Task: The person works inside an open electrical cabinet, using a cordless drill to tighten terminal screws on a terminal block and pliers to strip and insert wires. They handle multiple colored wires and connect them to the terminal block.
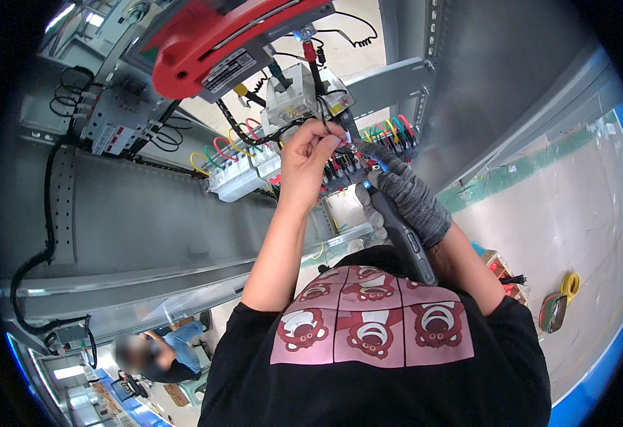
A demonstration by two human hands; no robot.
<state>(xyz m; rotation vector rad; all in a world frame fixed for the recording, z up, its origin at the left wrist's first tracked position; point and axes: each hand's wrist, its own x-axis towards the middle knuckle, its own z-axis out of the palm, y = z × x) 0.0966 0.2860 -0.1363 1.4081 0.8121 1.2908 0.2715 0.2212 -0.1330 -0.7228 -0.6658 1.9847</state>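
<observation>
Grey cabinet interior [148, 206]; left hand [308, 160] pinching black wire [320, 114], gloved right hand [404, 188] gripping screwdriver [404, 238]; looped wires [230, 149] crowd.

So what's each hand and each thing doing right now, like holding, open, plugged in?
left hand: bare, fingers pinched on a thin black wire
black wire: held, looped up toward the grey terminal block
right hand: in a grey knit glove, gripping the screwdriver
screwdriver: held, tip hidden at the wiring
coloured wire loops: plugged into the white breakers
red clamp meter: jaw closed
</observation>
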